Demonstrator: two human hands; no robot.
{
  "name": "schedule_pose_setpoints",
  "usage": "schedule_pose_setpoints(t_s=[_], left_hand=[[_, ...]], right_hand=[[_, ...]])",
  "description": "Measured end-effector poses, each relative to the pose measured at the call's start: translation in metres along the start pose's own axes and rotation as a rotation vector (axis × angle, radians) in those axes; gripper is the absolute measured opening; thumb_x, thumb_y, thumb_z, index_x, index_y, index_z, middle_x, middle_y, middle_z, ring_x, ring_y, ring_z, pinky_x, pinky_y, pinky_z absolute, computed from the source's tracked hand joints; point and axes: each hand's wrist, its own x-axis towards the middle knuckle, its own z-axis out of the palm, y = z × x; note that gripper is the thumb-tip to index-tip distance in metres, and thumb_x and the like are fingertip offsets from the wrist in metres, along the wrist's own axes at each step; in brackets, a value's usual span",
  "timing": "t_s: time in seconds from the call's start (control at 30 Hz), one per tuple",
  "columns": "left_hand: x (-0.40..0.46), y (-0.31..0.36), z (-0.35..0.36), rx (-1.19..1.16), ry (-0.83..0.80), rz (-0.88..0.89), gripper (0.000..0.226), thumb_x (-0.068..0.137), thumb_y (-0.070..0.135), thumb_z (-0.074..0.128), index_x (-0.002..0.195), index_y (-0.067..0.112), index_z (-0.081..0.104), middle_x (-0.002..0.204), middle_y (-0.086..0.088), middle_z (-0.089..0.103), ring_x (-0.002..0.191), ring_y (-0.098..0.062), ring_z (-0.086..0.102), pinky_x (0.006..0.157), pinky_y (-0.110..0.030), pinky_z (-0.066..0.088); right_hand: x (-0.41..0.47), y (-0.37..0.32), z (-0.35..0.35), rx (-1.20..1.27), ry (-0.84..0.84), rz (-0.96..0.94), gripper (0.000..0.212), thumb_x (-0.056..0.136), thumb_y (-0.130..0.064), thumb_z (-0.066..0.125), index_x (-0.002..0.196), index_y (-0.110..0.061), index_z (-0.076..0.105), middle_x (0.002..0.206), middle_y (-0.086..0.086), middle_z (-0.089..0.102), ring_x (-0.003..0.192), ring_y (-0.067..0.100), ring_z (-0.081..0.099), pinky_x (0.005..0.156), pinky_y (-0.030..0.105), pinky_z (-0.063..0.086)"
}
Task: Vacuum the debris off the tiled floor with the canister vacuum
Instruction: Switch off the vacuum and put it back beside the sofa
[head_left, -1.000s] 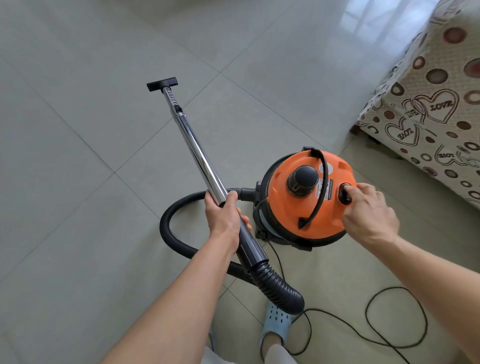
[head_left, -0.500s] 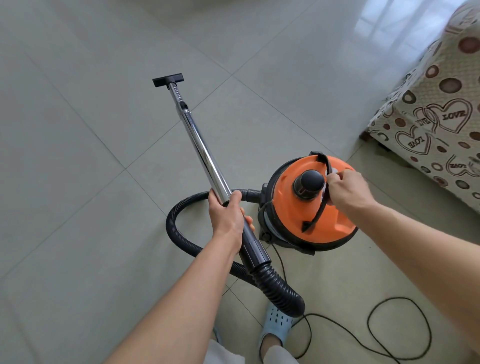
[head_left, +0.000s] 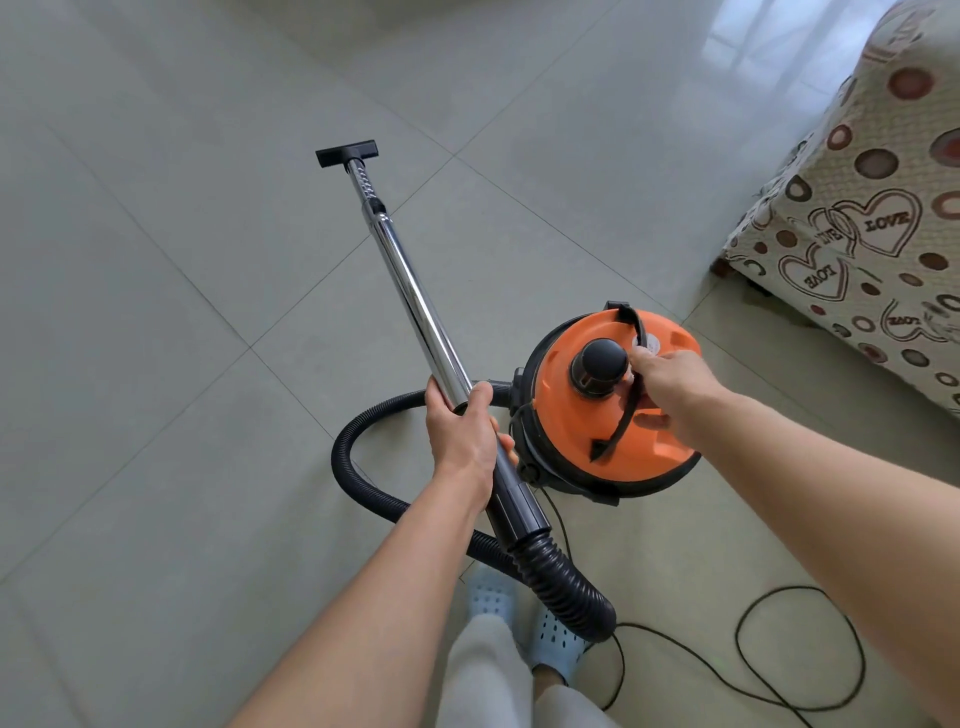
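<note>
An orange-topped canister vacuum (head_left: 582, 431) stands on the pale tiled floor (head_left: 156, 312), right of centre. Its chrome wand (head_left: 410, 291) slants up and left to a black floor nozzle (head_left: 346, 153) resting on a tile. My left hand (head_left: 465, 434) is wrapped around the wand's lower end, just above the black cuff and ribbed hose (head_left: 561, 582). My right hand (head_left: 670, 382) is curled around the black carry handle (head_left: 621, 421) on the lid, beside the black knob (head_left: 600, 364). I see no debris on the tiles.
Furniture under a cloth with hearts and dots (head_left: 872, 234) fills the right side, close behind the canister. The black power cord (head_left: 800, 649) loops on the floor at lower right. My feet in pale blue slippers (head_left: 556, 642) stand under the hose. Open tile lies left and ahead.
My right hand left the switch at the lid's right edge and moved left onto the carry handle. The left hand kept its grip on the wand.
</note>
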Motion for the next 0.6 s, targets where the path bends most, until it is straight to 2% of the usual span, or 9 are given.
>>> schedule_pose_setpoints(t_s=[0.07,0.17,0.3,0.37,0.5,0.6], left_hand=[[-0.002,0.0,0.003,0.009,-0.016,-0.005,0.072,0.09,0.023,0.06,0.148,0.043,0.023,0.05,-0.001,0.045,0.036,-0.012,0.046,0.041,-0.027,0.046],[-0.003,0.0,0.007,0.03,-0.044,-0.011,0.07,0.09,0.023,0.06,0.147,0.043,0.025,0.047,0.001,0.046,0.035,-0.012,0.046,0.042,-0.026,0.046],[-0.007,0.0,0.015,0.051,-0.085,-0.018,0.066,0.089,0.023,0.059,0.144,0.043,0.028,0.043,0.004,0.045,0.035,-0.012,0.045,0.041,-0.027,0.046],[-0.009,0.001,0.02,0.054,-0.107,-0.026,0.066,0.089,0.024,0.059,0.143,0.046,0.028,0.041,0.005,0.044,0.035,-0.013,0.045,0.042,-0.027,0.046],[-0.01,0.003,0.031,0.067,-0.137,-0.026,0.063,0.09,0.023,0.059,0.142,0.044,0.03,0.042,0.004,0.044,0.036,-0.014,0.045,0.042,-0.028,0.046],[-0.012,0.003,0.044,0.073,-0.156,-0.027,0.062,0.091,0.022,0.057,0.142,0.043,0.03,0.044,0.002,0.043,0.035,-0.015,0.045,0.042,-0.028,0.046]], right_hand=[[0.0,0.0,0.001,0.057,0.017,0.015,0.032,0.104,-0.037,0.05,0.089,-0.01,0.061,0.079,0.009,0.064,0.073,0.022,0.062,0.057,0.036,0.054],[0.003,-0.001,-0.002,0.057,0.063,-0.008,0.035,0.104,-0.037,0.049,0.084,-0.011,0.061,0.075,0.007,0.061,0.067,0.02,0.059,0.063,0.036,0.057],[0.009,-0.004,-0.013,0.041,0.133,-0.039,0.038,0.104,-0.037,0.05,0.075,-0.013,0.055,0.071,0.005,0.057,0.061,0.018,0.054,0.062,0.036,0.056],[0.012,-0.004,-0.021,0.049,0.163,-0.026,0.04,0.102,-0.04,0.052,0.074,-0.012,0.055,0.071,0.005,0.056,0.06,0.018,0.053,0.065,0.037,0.056],[0.018,-0.001,-0.04,0.083,0.208,0.005,0.042,0.102,-0.041,0.052,0.073,-0.01,0.056,0.07,0.006,0.055,0.06,0.019,0.052,0.058,0.035,0.053],[0.024,0.005,-0.06,0.11,0.235,0.038,0.039,0.102,-0.04,0.052,0.08,-0.009,0.057,0.074,0.006,0.055,0.064,0.021,0.054,0.061,0.037,0.054]])
